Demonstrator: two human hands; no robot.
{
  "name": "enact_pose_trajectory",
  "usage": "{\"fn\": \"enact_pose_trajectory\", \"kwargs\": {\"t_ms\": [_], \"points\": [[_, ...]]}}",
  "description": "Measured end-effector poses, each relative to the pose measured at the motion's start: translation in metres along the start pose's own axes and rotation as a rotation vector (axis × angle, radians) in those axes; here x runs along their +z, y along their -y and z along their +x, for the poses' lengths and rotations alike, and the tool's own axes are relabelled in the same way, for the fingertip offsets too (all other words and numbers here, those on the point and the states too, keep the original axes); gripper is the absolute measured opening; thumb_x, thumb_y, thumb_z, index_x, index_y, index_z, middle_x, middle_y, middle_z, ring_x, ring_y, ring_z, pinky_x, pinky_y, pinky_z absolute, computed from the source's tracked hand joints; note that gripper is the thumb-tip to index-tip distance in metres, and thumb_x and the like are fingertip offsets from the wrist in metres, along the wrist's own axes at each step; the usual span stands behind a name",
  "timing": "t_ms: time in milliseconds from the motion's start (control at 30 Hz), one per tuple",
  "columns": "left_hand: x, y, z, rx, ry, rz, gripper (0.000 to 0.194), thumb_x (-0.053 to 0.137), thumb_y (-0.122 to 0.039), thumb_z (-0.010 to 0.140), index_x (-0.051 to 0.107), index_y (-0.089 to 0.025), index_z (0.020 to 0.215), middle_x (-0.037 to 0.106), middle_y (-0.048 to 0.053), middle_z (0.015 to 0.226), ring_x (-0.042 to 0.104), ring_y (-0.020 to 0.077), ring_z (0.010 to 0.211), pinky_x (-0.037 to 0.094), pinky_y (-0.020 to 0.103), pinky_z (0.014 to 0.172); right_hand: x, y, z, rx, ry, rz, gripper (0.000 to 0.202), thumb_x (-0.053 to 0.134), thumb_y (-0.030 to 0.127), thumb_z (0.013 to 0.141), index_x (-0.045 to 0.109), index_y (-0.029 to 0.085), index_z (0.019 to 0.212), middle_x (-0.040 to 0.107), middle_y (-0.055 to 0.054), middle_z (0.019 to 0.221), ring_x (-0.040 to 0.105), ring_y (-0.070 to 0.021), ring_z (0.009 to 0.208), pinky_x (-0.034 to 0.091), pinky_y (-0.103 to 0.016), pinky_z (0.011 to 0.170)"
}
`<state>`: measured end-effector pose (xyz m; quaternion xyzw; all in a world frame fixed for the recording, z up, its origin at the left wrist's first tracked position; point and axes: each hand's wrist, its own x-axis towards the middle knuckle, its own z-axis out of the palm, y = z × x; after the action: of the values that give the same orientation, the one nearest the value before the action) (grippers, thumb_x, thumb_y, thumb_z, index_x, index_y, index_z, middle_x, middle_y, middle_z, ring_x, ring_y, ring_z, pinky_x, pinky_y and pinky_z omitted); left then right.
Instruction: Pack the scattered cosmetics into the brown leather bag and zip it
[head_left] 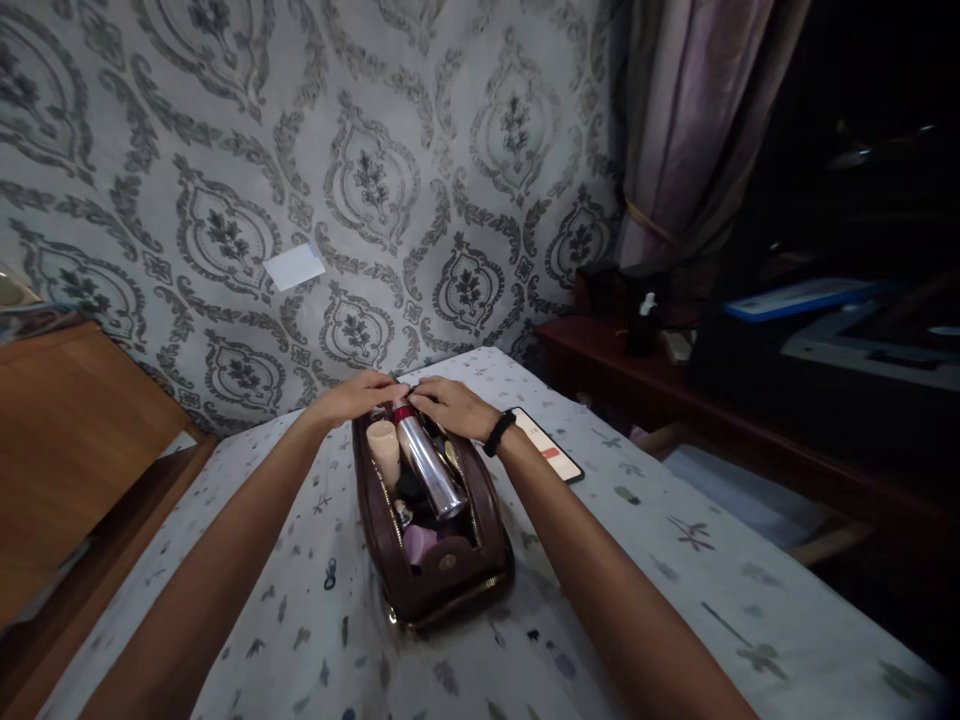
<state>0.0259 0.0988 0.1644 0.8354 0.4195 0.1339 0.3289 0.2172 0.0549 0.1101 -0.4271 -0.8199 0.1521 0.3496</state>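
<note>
A dark brown makeup bag (386, 580) lies unzipped on the bed, its long opening showing what is inside. In it are a shiny silver cylinder with a red band (431, 465), a beige-capped tube (385, 450), a purple item (418, 543) and small dark things I cannot make out. My left hand (360, 396) grips the bag's far end, fingers closed at the rim. From the other side my right hand (456, 408), a black band on its wrist, pinches the same far end. The fingertips of both hands nearly meet there, partly hidden.
A phone with a lit screen (547, 445) lies right of the bag on the patterned sheet (667, 560). A wooden headboard or cabinet (82, 430) stands left. At the right is a dark red shelf (585, 350) with a small dark bottle (643, 325). Patterned wallpaper (450, 180) closes the back.
</note>
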Motion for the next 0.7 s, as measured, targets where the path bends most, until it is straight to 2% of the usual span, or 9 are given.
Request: {"fn": "enact_pose_trajectory", "kwargs": {"t_ms": [100, 167, 267, 367, 500, 700], "points": [[-0.002, 0.001, 0.006, -0.050, -0.129, 0.081, 0.056, 0.057, -0.071, 0.075, 0.057, -0.016, 0.064, 0.050, -0.001, 0.060, 0.044, 0.0134, 0.060, 0.032, 0.026, 0.056, -0.001, 0.001, 0.000, 0.002, 0.007, -0.009, 0.036, 0.041, 0.027, 0.100, 0.066, 0.014, 0.078, 0.065, -0.007, 0.088, 0.059, -0.0172, 0.087, 0.042, -0.026, 0.081], [-0.004, 0.003, 0.010, -0.072, -0.162, 0.174, 0.060, 0.051, -0.073, 0.078, 0.058, -0.016, 0.062, 0.052, 0.000, 0.059, 0.044, 0.0139, 0.059, 0.032, 0.027, 0.056, -0.002, 0.001, 0.000, 0.004, 0.015, -0.015, 0.037, 0.040, 0.029, 0.101, 0.068, 0.013, 0.080, 0.067, -0.009, 0.091, 0.061, -0.0177, 0.088, 0.043, -0.027, 0.081], [-0.006, 0.005, 0.015, -0.092, -0.135, 0.311, 0.061, 0.044, -0.073, 0.080, 0.058, -0.017, 0.058, 0.053, 0.001, 0.057, 0.046, 0.0146, 0.058, 0.031, 0.027, 0.054, -0.002, 0.002, -0.001, 0.011, 0.033, -0.029, 0.039, 0.041, 0.031, 0.100, 0.071, 0.014, 0.082, 0.070, -0.010, 0.096, 0.063, -0.0201, 0.095, 0.044, -0.028, 0.086], [-0.005, 0.006, 0.020, -0.089, -0.073, 0.390, 0.057, 0.046, -0.068, 0.079, 0.056, -0.018, 0.054, 0.049, 0.000, 0.052, 0.044, 0.0139, 0.054, 0.029, 0.027, 0.052, -0.003, 0.004, -0.003, 0.024, 0.056, -0.048, 0.038, 0.044, 0.033, 0.099, 0.075, 0.017, 0.085, 0.074, -0.009, 0.099, 0.062, -0.0240, 0.112, 0.044, -0.029, 0.093], [-0.001, 0.008, 0.025, -0.043, -0.008, 0.455, 0.046, 0.051, -0.060, 0.078, 0.063, -0.018, 0.063, 0.055, -0.001, 0.054, 0.049, 0.0141, 0.058, 0.034, 0.025, 0.057, -0.005, 0.006, -0.004, 0.030, 0.089, -0.074, 0.033, 0.049, 0.035, 0.097, 0.078, 0.018, 0.093, 0.075, -0.010, 0.106, 0.055, -0.0283, 0.127, 0.044, -0.032, 0.099], [0.005, 0.015, 0.024, -0.005, -0.060, 0.546, 0.050, 0.042, -0.058, 0.085, 0.070, -0.018, 0.072, 0.065, 0.003, 0.065, 0.055, 0.0174, 0.065, 0.036, 0.026, 0.061, -0.007, 0.009, -0.005, 0.029, 0.138, -0.099, 0.032, 0.050, 0.035, 0.097, 0.077, 0.019, 0.097, 0.075, -0.010, 0.110, 0.049, -0.0284, 0.134, 0.043, -0.034, 0.102]]}}
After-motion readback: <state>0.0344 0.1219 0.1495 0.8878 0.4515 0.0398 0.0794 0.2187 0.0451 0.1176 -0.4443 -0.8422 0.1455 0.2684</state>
